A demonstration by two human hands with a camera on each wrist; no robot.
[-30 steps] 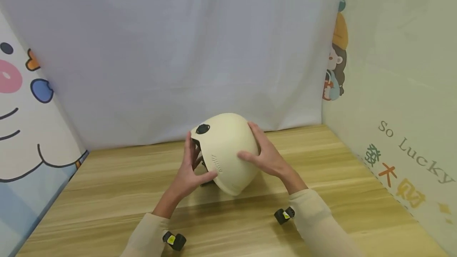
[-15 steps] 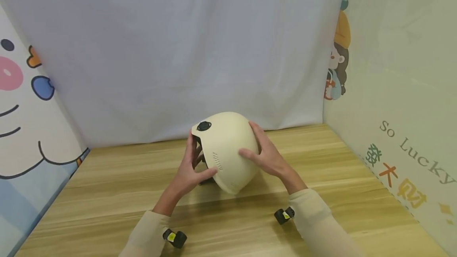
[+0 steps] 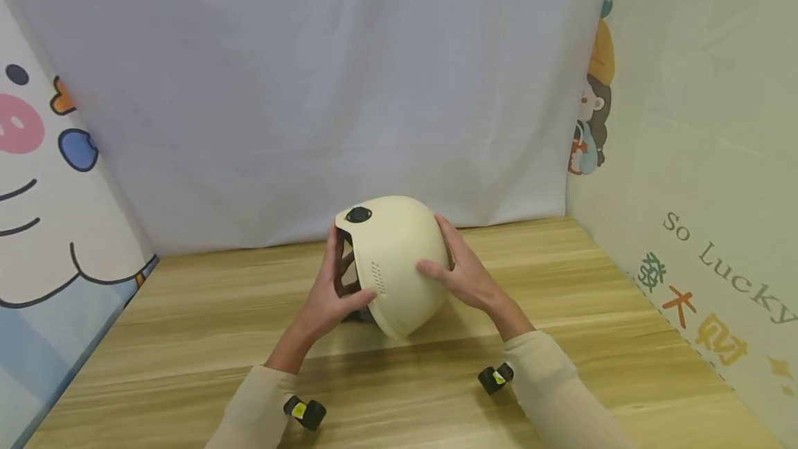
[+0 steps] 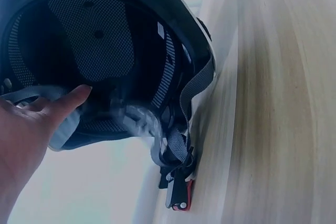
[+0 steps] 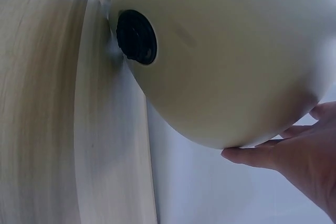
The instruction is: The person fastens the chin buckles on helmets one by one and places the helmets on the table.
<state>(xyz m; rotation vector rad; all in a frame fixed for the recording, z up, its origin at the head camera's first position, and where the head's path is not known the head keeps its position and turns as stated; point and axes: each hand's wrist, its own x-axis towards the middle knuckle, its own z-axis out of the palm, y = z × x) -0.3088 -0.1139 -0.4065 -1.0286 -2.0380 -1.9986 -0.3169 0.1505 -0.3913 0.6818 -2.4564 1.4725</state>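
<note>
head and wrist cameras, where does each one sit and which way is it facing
Head: on the person's head, looking forward and down at the cream helmet; left hand, right hand and both sleeves show.
Left wrist: on that wrist, looking into the helmet's dark lining; part of the left hand shows.
Right wrist: on that wrist, looking at the outer shell; part of the right hand shows.
Shared: head and right wrist both show the shell and right hand.
</note>
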